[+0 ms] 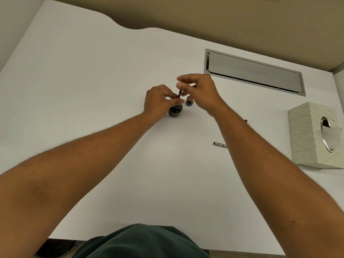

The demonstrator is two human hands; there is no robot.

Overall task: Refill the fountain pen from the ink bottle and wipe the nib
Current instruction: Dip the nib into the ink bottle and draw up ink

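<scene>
Both hands meet over the middle of the white desk (93,90). The left hand (158,101) is curled, and its fingers (172,101) close around the neck of the dark ink bottle (175,110), which stands upright on the desk directly under these fingers. The right hand (199,90) holds the thin dark pen part (179,94) by its upper end, pinched between the thumb and the first fingers (181,86); the other fingers of this hand are bent loosely and hold nothing that I can see. The pen part is almost upright, a little tilted, and its lower end goes down between the fingertips of the left hand to the mouth of the bottle. If the nib is inside the ink I cannot tell, because the left fingers hide the opening. Just below the right fingers, and just beside the bottle on its right, a small round cap (189,102) with a bluish shine lies on the desk. A silver metal pen piece (220,144) lies well apart from both hands, nearer to the person, partly hidden by the right forearm. Far to the right of the fingers stands a pale patterned tissue box (305,135) with one tissue coming out. Beyond the right hand, a grey hatch (253,71) is set in the desk.
</scene>
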